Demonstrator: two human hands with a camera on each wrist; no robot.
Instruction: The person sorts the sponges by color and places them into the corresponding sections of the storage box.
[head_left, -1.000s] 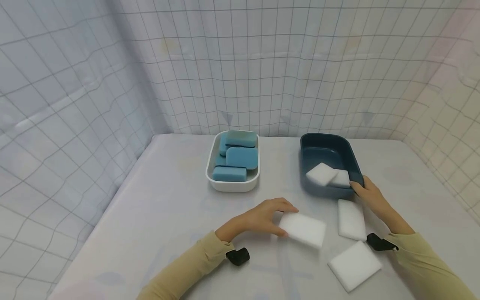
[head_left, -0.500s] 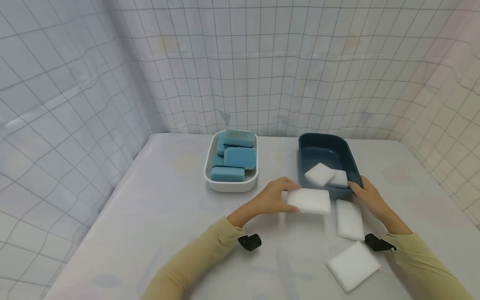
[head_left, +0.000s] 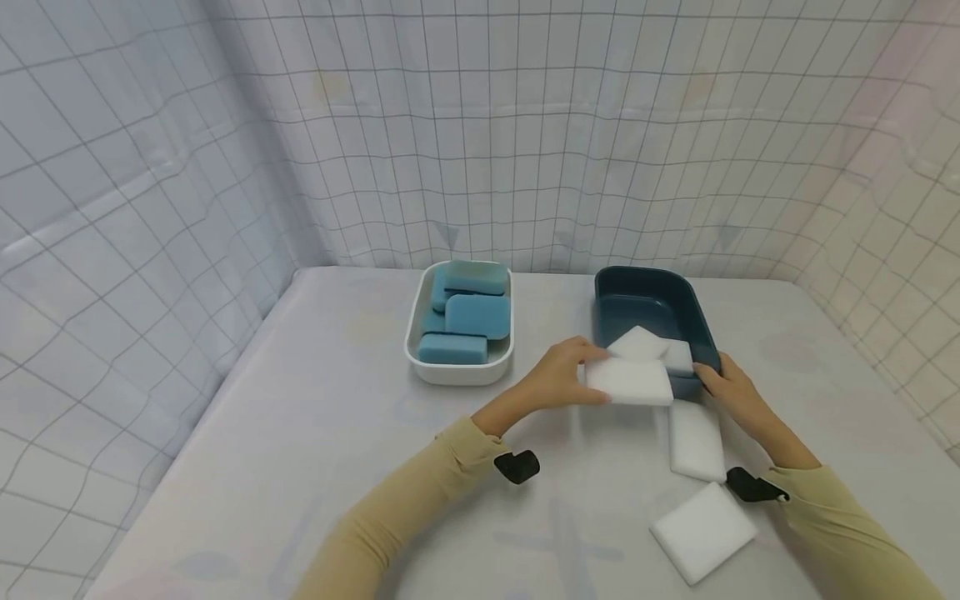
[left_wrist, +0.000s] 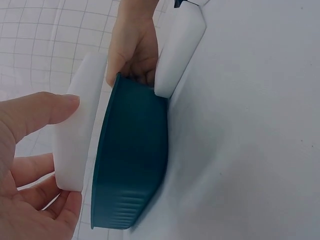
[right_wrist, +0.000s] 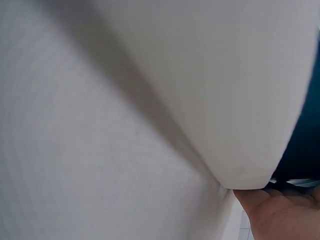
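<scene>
My left hand [head_left: 558, 377] pinches a white sponge block [head_left: 630, 382] by its left end, thumb on one side and fingers on the other. The block is held up at the near edge of a dark teal bin [head_left: 652, 312], apart from its wall in the left wrist view. Two white sponges [head_left: 639, 343] lie inside the bin's near end. My right hand [head_left: 738, 400] grips the bin's near right corner, thumb over the rim. Just in front of the bin, a white sponge [head_left: 696, 440] lies on the table; it fills much of the right wrist view.
Another white sponge [head_left: 703, 533] lies nearer on the white-covered table [head_left: 300, 433]. To the left of the teal bin stands a white bin [head_left: 459, 375] holding several blue sponges [head_left: 477, 315]. White gridded curtains [head_left: 480, 133] hang behind and at both sides.
My left hand has lifted the white sponge block and carried it forward and to the right, up to the teal bin's near edge. The right hand keeps its grip on the bin.
</scene>
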